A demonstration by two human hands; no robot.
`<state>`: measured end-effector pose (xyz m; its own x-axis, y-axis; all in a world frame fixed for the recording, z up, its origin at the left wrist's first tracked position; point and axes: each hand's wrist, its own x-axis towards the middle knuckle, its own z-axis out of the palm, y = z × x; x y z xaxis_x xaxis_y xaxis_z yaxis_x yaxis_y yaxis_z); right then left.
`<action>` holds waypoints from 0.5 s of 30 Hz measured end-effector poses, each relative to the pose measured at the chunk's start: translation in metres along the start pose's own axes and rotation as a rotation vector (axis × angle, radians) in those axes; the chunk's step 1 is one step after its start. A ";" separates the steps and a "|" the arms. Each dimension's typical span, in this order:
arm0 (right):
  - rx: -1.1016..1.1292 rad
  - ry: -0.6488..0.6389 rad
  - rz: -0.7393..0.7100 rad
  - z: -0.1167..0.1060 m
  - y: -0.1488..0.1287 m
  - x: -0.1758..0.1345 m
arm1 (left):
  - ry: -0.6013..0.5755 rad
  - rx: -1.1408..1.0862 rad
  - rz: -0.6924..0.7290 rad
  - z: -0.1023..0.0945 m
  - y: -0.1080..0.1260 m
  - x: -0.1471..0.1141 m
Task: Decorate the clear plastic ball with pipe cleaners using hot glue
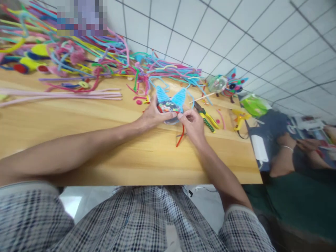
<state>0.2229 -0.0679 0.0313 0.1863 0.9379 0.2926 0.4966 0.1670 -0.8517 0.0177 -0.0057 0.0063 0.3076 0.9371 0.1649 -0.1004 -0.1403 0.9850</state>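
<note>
My left hand (152, 113) is closed around the side of a clear plastic ball (170, 106) with colourful bits inside. Two pointed blue pipe-cleaner ears (179, 97) stand up from its top. On the right side of the ball, my right hand (193, 123) pinches with thumb and forefinger at a red pipe cleaner (180, 138), whose loose end hangs down over the table. Red also runs along the front of the ball, partly covered by my fingers. Green-and-yellow pliers (207, 119) lie just beyond my right hand.
Heaps of coloured pipe cleaners (105, 52) line the table's back; pale pink ones (78, 94) lie left. At right are a yellow glue gun (239, 118), a clear ball on a stick (217, 84) and an eared, decorated ball (233, 86). Another person's arm (285, 157) is beyond the right edge.
</note>
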 end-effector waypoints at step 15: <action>-0.275 0.664 0.141 -0.193 0.076 -0.003 | -0.032 0.080 0.088 0.003 -0.005 -0.006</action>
<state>0.4235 -0.1172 0.0495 0.6955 0.5484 0.4642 0.6087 -0.1065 -0.7862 0.0187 -0.0115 0.0007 0.3309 0.9096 0.2514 -0.0532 -0.2480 0.9673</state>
